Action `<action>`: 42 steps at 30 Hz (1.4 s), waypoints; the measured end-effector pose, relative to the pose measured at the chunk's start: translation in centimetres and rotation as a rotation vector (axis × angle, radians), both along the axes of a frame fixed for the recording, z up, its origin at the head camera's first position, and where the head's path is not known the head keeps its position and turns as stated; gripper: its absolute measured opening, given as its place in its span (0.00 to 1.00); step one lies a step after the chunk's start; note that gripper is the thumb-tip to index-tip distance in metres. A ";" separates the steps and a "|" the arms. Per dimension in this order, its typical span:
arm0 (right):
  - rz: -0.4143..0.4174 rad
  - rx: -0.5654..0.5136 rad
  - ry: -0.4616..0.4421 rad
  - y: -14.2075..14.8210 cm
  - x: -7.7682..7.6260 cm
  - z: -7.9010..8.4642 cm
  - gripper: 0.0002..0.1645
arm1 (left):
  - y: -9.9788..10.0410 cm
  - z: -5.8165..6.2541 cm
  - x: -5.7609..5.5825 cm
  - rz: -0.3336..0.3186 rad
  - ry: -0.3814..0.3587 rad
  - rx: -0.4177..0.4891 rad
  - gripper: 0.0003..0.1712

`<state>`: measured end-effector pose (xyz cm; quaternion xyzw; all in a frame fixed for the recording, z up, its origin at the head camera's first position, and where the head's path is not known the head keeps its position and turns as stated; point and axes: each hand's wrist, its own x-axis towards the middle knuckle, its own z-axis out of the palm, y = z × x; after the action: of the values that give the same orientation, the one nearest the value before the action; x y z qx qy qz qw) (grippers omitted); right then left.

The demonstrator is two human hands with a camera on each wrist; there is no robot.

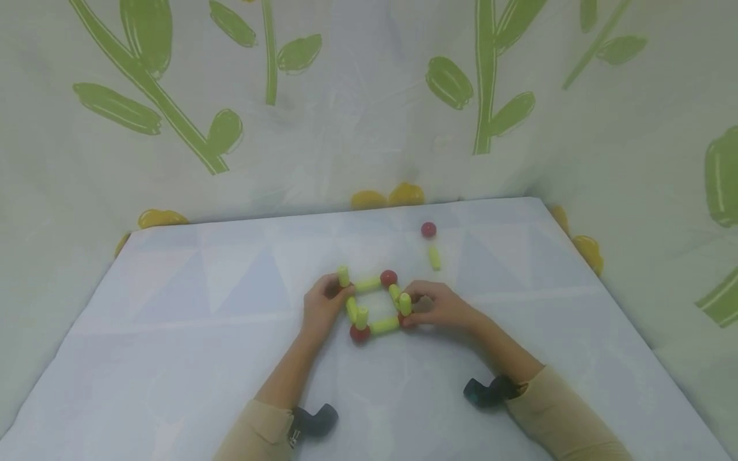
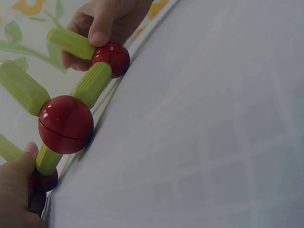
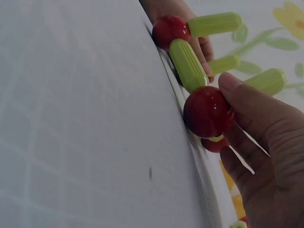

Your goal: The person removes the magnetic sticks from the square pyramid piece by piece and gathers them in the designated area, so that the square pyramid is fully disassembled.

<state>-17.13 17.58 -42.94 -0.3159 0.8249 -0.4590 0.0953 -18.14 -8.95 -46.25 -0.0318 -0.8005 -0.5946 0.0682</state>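
Note:
A square frame of red balls and yellow-green rods lies on the table, with a ball at each corner. Upright rods stand at the far-left, near-left and near-right corners. My left hand grips the far-left ball, mostly hidden by the fingers; the left wrist view shows this ball by the thumb. With thumb and fingers, my right hand holds the near-right ball. The near-left ball and the far-right ball are untouched.
A loose red ball lies near the table's back edge, with a yellow-green rod just in front of it. A leaf-patterned cloth hangs behind the white table. Dark devices are worn at both wrists.

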 end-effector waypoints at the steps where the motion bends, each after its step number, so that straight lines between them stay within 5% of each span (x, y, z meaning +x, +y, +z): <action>1: -0.006 0.004 -0.004 -0.1 0.1 0.1 0.15 | 0.0 0.0 0.0 -0.008 0.005 0.004 0.17; 8: -0.151 0.113 -0.037 0.0 0.0 0.5 0.12 | 0.0 0.6 0.3 -0.047 -0.001 0.004 0.17; 18: -0.380 0.062 -0.057 1.3 -0.9 0.0 0.15 | -0.2 -0.1 0.0 -0.187 0.008 0.004 0.15; 27: -0.483 0.007 -0.020 1.1 -0.8 0.1 0.23 | -0.1 0.1 0.0 -0.303 0.096 -0.078 0.13; 42: -0.547 -0.104 0.000 0.7 -0.4 -0.2 0.24 | 0.0 0.3 0.2 -0.304 0.099 -0.095 0.14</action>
<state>-17.52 18.24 -43.16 -0.0858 0.8549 -0.5094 -0.0487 -17.97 -8.97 -45.93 -0.1851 -0.8094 -0.5571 0.0152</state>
